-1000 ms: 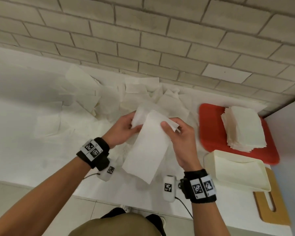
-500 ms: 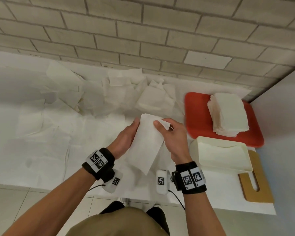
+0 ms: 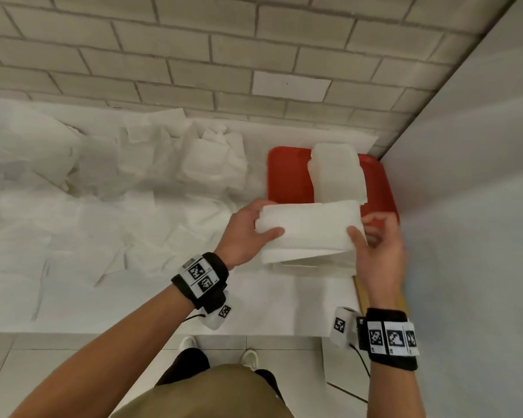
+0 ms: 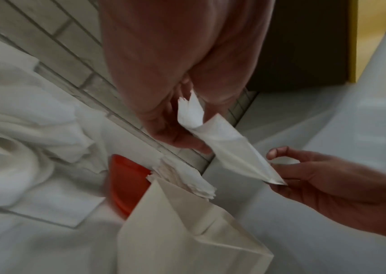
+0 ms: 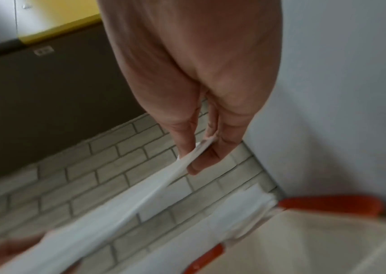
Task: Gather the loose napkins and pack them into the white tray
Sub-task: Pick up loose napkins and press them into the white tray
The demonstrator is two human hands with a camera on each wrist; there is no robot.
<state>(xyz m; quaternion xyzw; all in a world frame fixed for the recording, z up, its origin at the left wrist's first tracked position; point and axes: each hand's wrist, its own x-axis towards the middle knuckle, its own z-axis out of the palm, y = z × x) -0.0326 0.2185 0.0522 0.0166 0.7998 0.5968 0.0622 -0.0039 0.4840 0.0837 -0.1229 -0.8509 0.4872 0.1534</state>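
A folded white napkin [image 3: 311, 227] is stretched level between my two hands. My left hand [image 3: 264, 221] pinches its left end, and my right hand [image 3: 363, 226] pinches its right end. The napkin hangs just above the white tray [image 3: 311, 263], of which only a strip of the near rim shows in the head view. In the left wrist view the tray [image 4: 187, 231] lies below the napkin [image 4: 229, 148]. In the right wrist view my fingertips [image 5: 201, 163] grip the napkin's edge [image 5: 116, 213] over the tray [image 5: 304, 250]. Several loose napkins [image 3: 163, 164] lie scattered at the left.
A red tray [image 3: 287, 176] behind the white one carries a neat stack of napkins [image 3: 335, 173]. A brick wall runs along the back and a plain wall stands close on the right. A wooden board [image 3: 360, 292] peeks out by my right wrist.
Both hands have carried the napkin to the right, from over the table's middle to above the white tray, and turned it from hanging down to lying level.
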